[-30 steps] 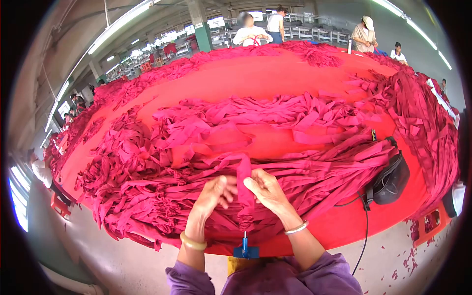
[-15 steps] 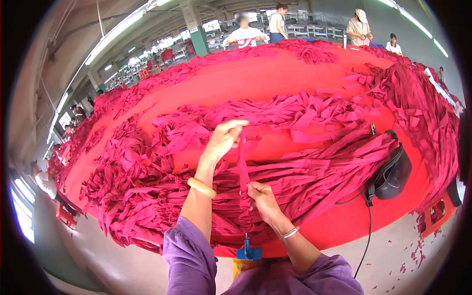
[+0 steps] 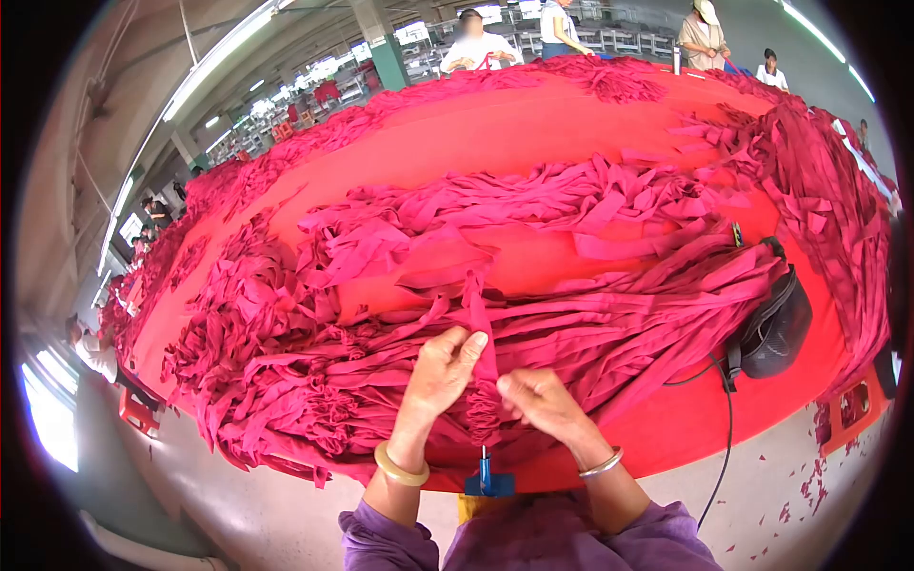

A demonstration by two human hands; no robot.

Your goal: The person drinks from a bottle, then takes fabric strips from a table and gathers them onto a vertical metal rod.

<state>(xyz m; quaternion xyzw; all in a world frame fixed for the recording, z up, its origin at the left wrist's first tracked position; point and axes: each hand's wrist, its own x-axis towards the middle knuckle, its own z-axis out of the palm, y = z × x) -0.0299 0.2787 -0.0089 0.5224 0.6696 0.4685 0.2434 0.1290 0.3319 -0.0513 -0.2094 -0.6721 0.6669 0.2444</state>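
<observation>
A magenta fabric strip (image 3: 483, 328) runs toward me across the red-covered table, its near part gathered into a crinkled bunch above a thin upright metal rod. That rod rises from a blue clamp (image 3: 488, 483) at the table's near edge. My left hand (image 3: 443, 373), a pale bangle on its wrist, is closed with thumb and fingers pinched at the strip's left side. My right hand (image 3: 547, 404), wearing a silver bangle, has its fingers curled in at the right side of the bunch. The fingertips of both hands are partly hidden.
Long magenta strips (image 3: 609, 324) lie in layers under and around my hands, with more heaps (image 3: 533, 190) farther back. A black bag (image 3: 776, 324) with a cable rests at the right. Several people stand around the table's far side.
My left hand has come down from high above the strip to its middle, near the right hand. The right hand has shifted slightly right and down. The view has moved a little.
</observation>
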